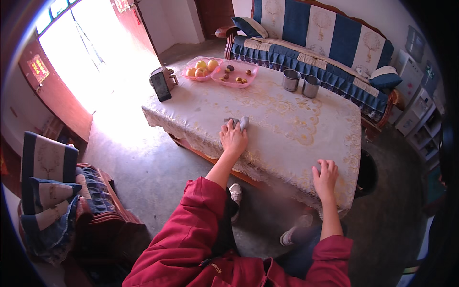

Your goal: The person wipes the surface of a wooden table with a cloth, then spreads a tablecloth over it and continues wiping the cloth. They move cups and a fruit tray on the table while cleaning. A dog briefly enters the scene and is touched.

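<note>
My left hand (233,139) presses a crumpled grey cloth (244,122) onto the table, its fingers spread over the near part of the cloth. Under it lies a white tablecloth (222,104) with gold flower patterns and a lace edge. Further right, my right hand (325,179) rests on the tablecloth near the table's front edge. Its fingers are slightly bent and apart, and nothing shows in them. The cloth lies well to the left of this hand.
At the far left of the table stand a phone (160,87), a pink fruit tray (202,77) and a second pink tray (235,81). Two metal cups (291,80) stand at the back. A striped sofa (296,27) lies beyond, an armchair (89,190) at left.
</note>
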Motion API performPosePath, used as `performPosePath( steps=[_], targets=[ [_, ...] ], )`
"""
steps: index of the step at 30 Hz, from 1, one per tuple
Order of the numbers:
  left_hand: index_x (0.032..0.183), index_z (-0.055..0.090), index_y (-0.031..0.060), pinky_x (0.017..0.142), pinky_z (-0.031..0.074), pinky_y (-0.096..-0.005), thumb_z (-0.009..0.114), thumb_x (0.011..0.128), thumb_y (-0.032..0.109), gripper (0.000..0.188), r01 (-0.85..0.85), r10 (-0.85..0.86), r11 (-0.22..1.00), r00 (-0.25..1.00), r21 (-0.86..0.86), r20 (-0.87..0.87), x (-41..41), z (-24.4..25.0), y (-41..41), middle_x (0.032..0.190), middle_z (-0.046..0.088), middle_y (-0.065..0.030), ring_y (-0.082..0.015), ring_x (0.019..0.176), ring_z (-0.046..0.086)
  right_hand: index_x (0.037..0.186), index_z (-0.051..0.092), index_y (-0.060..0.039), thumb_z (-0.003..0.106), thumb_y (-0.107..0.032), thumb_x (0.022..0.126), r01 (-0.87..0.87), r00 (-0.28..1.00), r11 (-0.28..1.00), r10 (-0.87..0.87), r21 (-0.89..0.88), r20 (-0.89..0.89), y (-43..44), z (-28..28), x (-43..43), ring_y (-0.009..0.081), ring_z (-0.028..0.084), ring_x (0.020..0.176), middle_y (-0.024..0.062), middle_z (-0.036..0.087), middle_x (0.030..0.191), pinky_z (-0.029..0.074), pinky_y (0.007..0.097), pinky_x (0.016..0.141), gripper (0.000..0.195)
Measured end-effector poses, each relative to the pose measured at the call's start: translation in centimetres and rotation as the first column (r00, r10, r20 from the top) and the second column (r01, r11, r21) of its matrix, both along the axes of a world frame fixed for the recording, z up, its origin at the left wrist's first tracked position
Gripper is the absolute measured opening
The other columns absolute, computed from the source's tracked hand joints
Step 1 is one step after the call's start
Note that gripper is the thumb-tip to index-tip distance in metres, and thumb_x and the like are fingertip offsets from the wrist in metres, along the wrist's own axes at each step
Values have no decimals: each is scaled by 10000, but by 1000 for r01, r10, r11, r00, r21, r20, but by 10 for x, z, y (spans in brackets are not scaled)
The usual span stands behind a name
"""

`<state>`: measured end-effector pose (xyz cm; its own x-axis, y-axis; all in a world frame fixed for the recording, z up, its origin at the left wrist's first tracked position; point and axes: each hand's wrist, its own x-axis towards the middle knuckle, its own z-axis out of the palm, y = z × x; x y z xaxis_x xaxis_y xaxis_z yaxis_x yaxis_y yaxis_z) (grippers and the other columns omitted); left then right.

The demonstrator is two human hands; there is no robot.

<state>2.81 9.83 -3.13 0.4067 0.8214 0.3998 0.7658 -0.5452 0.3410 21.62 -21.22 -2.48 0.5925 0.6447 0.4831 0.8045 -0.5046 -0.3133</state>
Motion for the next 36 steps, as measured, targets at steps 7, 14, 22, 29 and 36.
performPosePath(
  steps=[7,14,22,29,36],
  targets=[
    [1249,678,103,1019,384,-482,589,881,335,443,44,-48,996,997,74,59,-2,-8,-7,1415,533,-109,-347,1251,460,1110,613,-92,734,-216,845,16,1000,1000,-16,-23,10,3,-1,1,352,514,1063,124,533,1099,418,485,915,317],
    [1250,679,109,1031,373,-481,596,879,334,442,29,-35,997,996,77,80,-2,-10,-9,1410,537,-100,-337,1261,458,1111,614,-92,733,-214,845,17,999,1000,-17,-11,30,1,-3,1,351,516,1067,127,536,1097,417,490,923,316],
    [1292,656,126,1041,373,-479,601,889,337,458,275,-275,961,961,7,16,6,3,-43,1418,519,-61,-305,1269,458,1112,619,-92,728,-222,848,31,999,999,-30,-31,16,1,-1,1,350,516,1069,125,537,1096,412,488,937,314],
    [1284,644,100,1045,386,-456,598,902,329,448,362,-361,932,931,1,-60,14,11,-64,1418,509,-54,-339,1257,460,1110,625,-95,727,-229,852,30,999,999,-30,-34,13,1,-1,0,348,514,1083,122,538,1102,409,488,945,308],
    [1266,665,125,1043,371,-500,592,903,346,431,-60,58,998,996,32,63,-16,-2,18,1420,517,-123,-366,1270,455,1124,623,-93,726,-232,852,-18,1000,1000,18,15,-18,0,0,0,352,512,1093,126,539,1110,408,491,953,323]
  ],
)
